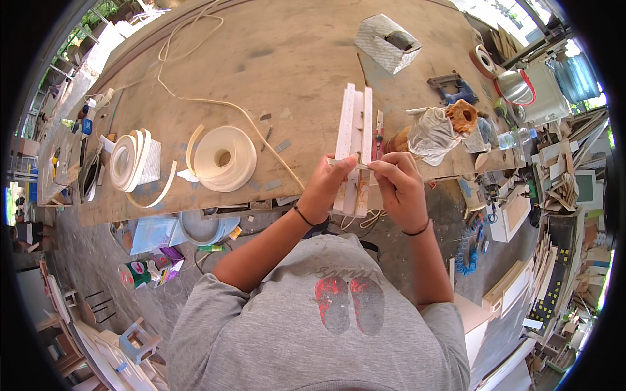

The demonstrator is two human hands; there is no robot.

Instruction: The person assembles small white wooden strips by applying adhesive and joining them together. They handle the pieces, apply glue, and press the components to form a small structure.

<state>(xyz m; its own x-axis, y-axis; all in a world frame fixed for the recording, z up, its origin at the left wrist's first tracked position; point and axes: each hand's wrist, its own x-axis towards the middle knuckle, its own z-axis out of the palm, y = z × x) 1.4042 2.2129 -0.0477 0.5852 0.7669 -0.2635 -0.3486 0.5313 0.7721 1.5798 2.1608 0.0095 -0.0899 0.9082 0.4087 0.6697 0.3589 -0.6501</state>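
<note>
Near the table's front edge, my left hand (325,186) is closed, its thumb pressed on one end of a short, thin, pale strip (362,165). The fingertips of my right hand (400,186) pinch the strip's other end. It spans crosswise over a long, pale pinkish-white grooved piece (354,127), which points away from me and sticks out past the table edge. My fingers hide part of both pieces. Whether my left hand also grips the long piece, I cannot tell. Just right of the long piece lies a slim red-and-metal tool (379,130).
The wooden table (280,65) carries a large roll of cream edge banding (225,159), a smaller roll (127,159), and a wrapped box (389,44). To the right are a glue-stained container in plastic (433,133), a blue nail gun (456,90) and a plastic bottle (516,138).
</note>
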